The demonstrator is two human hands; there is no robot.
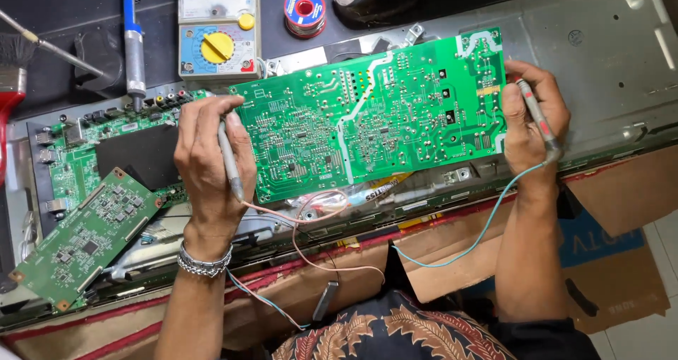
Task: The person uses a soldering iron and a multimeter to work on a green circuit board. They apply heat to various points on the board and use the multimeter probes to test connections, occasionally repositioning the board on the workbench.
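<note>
Nearest the camera, a patterned shirt point(395, 335) fills the bottom edge, with brown cardboard point(452, 261) spread beyond it and a blue carton point(600, 236) at the right.

Item: left hand point(212, 151), a metal bracelet point(203, 261) on the wrist. Its grip is closed around a grey test probe point(229, 158), held like a pen, tip resting at the left edge of the large circuit board point(374, 113). A pink lead point(318, 222) trails from this probe toward the body.

Item: right hand point(530, 116). Its grip is closed around a red test probe point(537, 116), fingers curled over the right edge of the same board; a pale blue lead point(466, 243) runs down from it across the cardboard.

Item: large circuit board, green, solder side up, slightly tilted, lying between the two hands on a grey metal chassis point(593, 63).

Item: small green board point(81, 236), lying at an angle at the lower left, well apart from the hands.

Item: main board point(78, 155) with connectors, just behind the small one, partly under the left hand.

Farther back on the dark tabletop point(63, 21): an analogue multimeter point(217, 28) with a yellow dial, a blue-handled desoldering pump point(133, 38) to its left, a solder spool point(304, 10) to its right, and a red-handled brush point(10, 84) at the far left edge.
</note>
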